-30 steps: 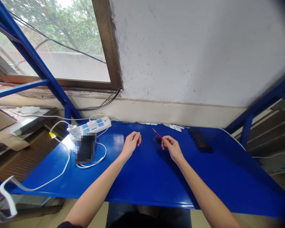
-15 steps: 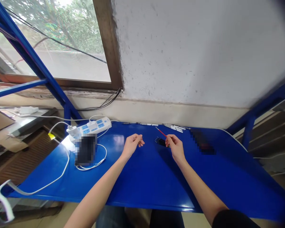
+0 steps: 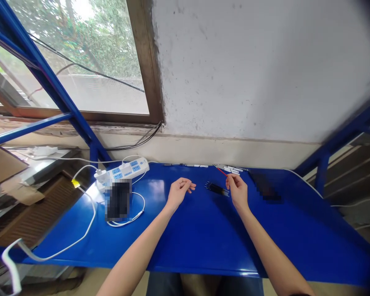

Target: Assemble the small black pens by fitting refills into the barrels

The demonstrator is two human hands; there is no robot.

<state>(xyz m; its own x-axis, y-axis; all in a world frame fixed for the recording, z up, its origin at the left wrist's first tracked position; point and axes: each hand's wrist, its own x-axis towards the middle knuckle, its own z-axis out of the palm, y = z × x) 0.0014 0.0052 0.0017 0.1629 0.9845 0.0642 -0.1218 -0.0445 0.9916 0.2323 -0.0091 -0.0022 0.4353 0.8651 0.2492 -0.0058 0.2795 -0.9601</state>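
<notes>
The right hand (image 3: 237, 188) pinches a thin red wire (image 3: 222, 171); the left hand (image 3: 179, 192) is open, empty; a black plastic pin strip (image 3: 217, 189) lies unjoined on the glossy blue table (image 3: 200, 246).

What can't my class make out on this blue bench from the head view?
Head view, all:
Dark object by the power strip: pixelated by a blur patch.
Second dark object, further right: pixelated too.
Thin red piece: its end hidden by the right hand's fingers.
White pieces along the far edge: too small to identify.
</notes>
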